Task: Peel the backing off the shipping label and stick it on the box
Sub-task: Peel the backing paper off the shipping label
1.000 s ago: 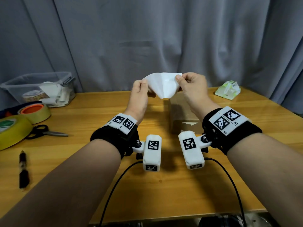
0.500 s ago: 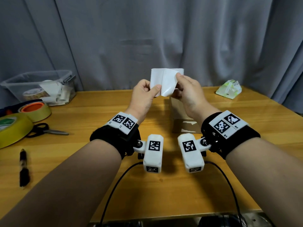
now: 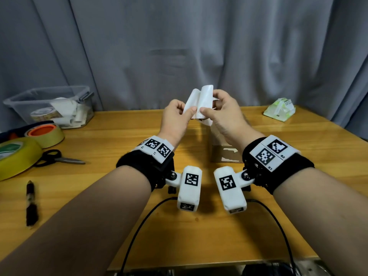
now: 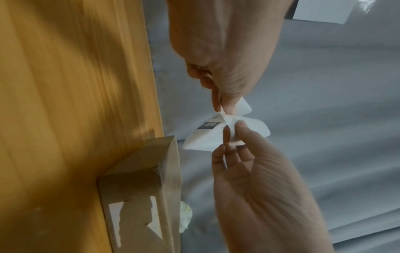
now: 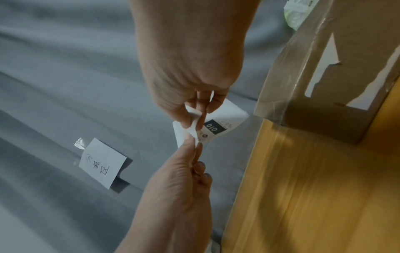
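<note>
**Q.** Fig. 1, hands and sheet: what has altered over the last second?

**A.** A second ago the shipping label (image 3: pixel 206 98) was stretched wide between two hands held apart. Now the left hand (image 3: pixel 174 116) and right hand (image 3: pixel 225 116) have closed in until the thumbs nearly meet. The sheet stands folded upright between them, in the air over the far middle of the tabletop (image 3: pixel 119 216).

**Q.** State of each grip?

**A.** Both are pinches. In the wrist views the right thumb and forefinger nip the printed layer, which carries a dark block reading "010". The left thumb and forefinger nip a blank white flap, apparently the backing (image 4: pixel 245 107), which curls away at one corner.

**Q.** Significance for the task?

**A.** The two layers seem to have begun parting at that corner, so the peel is judged started but far from complete. Most of the sheet looks joined.

**Q.** And the box (image 3: pixel 225 154)?

**A.** It stands on the tabletop toward the far edge, below the right hand, and the label does not touch it. Its near face shows only torn white remnants. Sticking is not yet begun.
</note>
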A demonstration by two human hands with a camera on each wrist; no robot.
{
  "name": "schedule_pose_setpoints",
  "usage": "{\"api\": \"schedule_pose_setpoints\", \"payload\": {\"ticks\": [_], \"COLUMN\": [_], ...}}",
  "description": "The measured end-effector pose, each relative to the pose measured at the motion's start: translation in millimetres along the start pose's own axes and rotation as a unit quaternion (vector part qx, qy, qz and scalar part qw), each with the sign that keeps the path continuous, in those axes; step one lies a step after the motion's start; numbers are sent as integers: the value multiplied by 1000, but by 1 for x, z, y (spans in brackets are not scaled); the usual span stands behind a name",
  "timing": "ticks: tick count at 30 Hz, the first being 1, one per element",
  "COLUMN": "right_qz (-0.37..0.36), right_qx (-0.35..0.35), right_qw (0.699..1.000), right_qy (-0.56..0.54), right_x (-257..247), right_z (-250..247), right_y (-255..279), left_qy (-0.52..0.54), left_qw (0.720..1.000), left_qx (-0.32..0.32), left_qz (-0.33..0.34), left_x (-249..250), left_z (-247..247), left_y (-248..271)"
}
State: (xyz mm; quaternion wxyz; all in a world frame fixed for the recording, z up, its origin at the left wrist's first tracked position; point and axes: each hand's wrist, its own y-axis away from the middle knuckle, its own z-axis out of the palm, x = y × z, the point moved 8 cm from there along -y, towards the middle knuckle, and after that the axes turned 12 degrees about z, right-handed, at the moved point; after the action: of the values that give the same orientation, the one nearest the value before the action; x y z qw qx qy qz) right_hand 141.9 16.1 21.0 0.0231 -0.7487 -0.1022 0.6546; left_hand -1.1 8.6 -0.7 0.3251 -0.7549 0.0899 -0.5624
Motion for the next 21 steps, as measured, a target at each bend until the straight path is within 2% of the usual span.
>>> {"api": "schedule_pose_setpoints", "payload": {"ticks": [6, 10, 21], "right_qz": [30, 45, 58], "right_qx": [37, 53, -1], "right_qw": [998, 997, 998], "right_qy": [-50, -44, -30], "right_x": [8, 12, 18], "right_z": [-15, -26, -25], "right_y": [-10, -17, -14], "left_qy": [-62, -82, -131], "left_qw": [996, 995, 990], "left_qx": [-51, -56, -56], "left_qz": [27, 26, 12], "left_x": [6, 1, -16], "left_z": [4, 1, -9], "left_y": [-12, -18, -20]}}
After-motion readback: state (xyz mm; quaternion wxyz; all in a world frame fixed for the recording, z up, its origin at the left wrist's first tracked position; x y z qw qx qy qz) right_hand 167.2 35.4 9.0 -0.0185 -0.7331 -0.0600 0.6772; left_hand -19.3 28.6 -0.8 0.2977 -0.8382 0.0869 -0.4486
